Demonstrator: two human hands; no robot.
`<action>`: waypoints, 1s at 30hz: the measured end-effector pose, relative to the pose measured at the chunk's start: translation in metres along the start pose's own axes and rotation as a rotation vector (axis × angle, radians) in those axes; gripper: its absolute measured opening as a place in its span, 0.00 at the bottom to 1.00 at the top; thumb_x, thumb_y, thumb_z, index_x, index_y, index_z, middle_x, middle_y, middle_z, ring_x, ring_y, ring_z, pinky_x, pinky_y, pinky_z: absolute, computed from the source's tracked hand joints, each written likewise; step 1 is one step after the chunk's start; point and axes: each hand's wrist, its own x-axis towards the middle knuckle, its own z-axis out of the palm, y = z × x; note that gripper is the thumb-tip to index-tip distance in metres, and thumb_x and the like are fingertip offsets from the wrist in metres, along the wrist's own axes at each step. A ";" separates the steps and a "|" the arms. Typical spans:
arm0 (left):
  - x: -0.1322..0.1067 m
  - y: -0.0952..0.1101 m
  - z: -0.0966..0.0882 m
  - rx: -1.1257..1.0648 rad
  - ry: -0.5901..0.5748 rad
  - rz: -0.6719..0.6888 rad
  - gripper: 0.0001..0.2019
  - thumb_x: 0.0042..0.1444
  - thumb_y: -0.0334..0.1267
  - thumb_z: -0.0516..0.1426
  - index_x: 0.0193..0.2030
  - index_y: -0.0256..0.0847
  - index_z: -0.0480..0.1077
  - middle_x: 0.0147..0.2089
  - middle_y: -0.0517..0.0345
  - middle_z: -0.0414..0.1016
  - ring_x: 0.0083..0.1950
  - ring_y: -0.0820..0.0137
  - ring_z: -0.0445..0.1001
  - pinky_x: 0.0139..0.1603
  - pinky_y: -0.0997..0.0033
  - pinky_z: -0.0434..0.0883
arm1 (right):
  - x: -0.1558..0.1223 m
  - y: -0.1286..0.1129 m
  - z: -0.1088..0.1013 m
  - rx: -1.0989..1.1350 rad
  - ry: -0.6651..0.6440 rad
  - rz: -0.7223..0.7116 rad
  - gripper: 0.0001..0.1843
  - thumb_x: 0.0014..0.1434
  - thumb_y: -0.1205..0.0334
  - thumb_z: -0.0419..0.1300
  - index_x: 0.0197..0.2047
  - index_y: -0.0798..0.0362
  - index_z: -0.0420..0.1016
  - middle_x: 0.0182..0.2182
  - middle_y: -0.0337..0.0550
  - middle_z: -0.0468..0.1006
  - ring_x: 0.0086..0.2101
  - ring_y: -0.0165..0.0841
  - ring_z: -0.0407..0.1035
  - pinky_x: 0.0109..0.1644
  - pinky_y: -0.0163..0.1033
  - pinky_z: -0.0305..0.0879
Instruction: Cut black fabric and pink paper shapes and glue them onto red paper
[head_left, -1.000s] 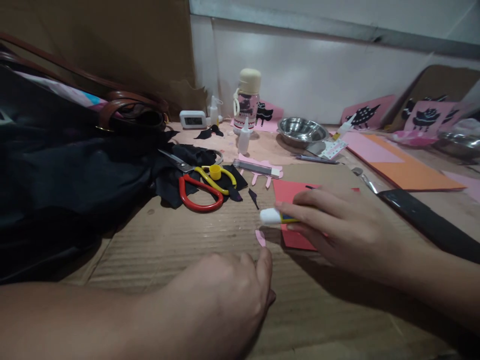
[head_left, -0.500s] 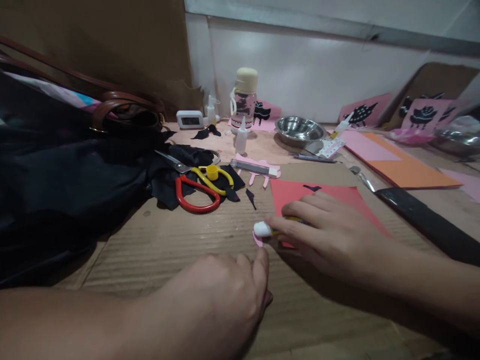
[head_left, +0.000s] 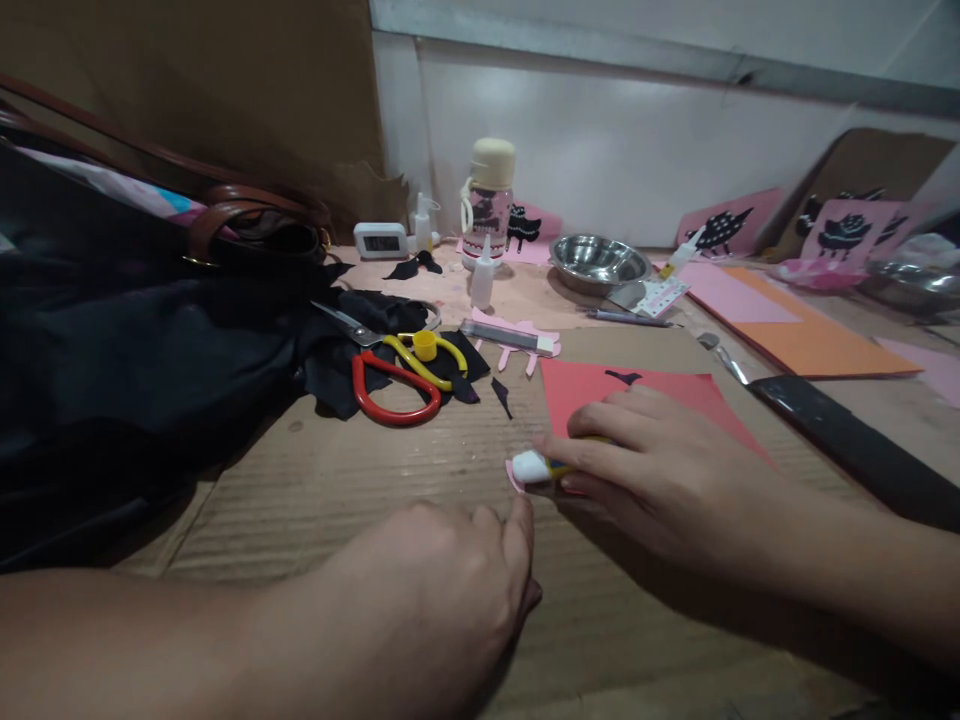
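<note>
My right hand [head_left: 660,470] grips a glue stick [head_left: 534,466], its white tip pressed onto a small pink paper piece [head_left: 514,480] on the cardboard sheet [head_left: 360,500]. The hand lies over a red paper sheet [head_left: 592,385]. My left hand [head_left: 442,590] rests low in the middle with fingers curled, the index fingertip right below the pink piece. Whether it touches the piece I cannot make out.
Red-and-yellow scissors [head_left: 401,375] lie on black paper scraps [head_left: 352,370] beside a black bag [head_left: 135,340] on the left. Behind are a small glue bottle [head_left: 481,280], a water bottle [head_left: 489,200], a steel bowl [head_left: 600,262], a craft knife [head_left: 510,337], orange and pink sheets [head_left: 795,325] and a black ruler [head_left: 847,445].
My right hand has moved the glue stick left and down, from above the pink piece onto it. The left hand has hardly moved.
</note>
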 end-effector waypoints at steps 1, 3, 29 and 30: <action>0.000 -0.001 0.000 -0.011 0.002 -0.001 0.23 0.70 0.37 0.46 0.62 0.20 0.67 0.30 0.51 0.78 0.22 0.63 0.72 0.17 0.61 0.60 | 0.000 0.000 -0.002 -0.002 -0.013 -0.004 0.12 0.70 0.62 0.55 0.45 0.53 0.81 0.33 0.46 0.75 0.33 0.37 0.65 0.37 0.40 0.57; 0.001 -0.001 0.000 -0.026 0.009 0.004 0.22 0.69 0.36 0.48 0.61 0.20 0.68 0.30 0.51 0.77 0.22 0.63 0.72 0.17 0.62 0.60 | -0.001 0.000 -0.005 -0.007 -0.045 -0.009 0.13 0.70 0.63 0.54 0.45 0.53 0.81 0.33 0.47 0.75 0.34 0.37 0.66 0.38 0.41 0.58; 0.014 -0.089 0.011 -0.219 0.111 0.119 0.13 0.66 0.31 0.53 0.49 0.48 0.76 0.37 0.61 0.73 0.31 0.73 0.69 0.27 0.72 0.59 | -0.005 0.001 0.001 -0.076 -0.034 -0.054 0.15 0.70 0.66 0.53 0.53 0.54 0.79 0.34 0.49 0.76 0.34 0.39 0.66 0.39 0.42 0.58; 0.014 -0.089 0.010 -0.211 0.108 0.128 0.12 0.66 0.31 0.53 0.49 0.47 0.76 0.37 0.61 0.73 0.30 0.72 0.69 0.26 0.71 0.59 | -0.006 0.001 0.001 -0.078 -0.027 -0.074 0.16 0.70 0.67 0.52 0.54 0.55 0.79 0.35 0.49 0.76 0.34 0.39 0.66 0.39 0.42 0.59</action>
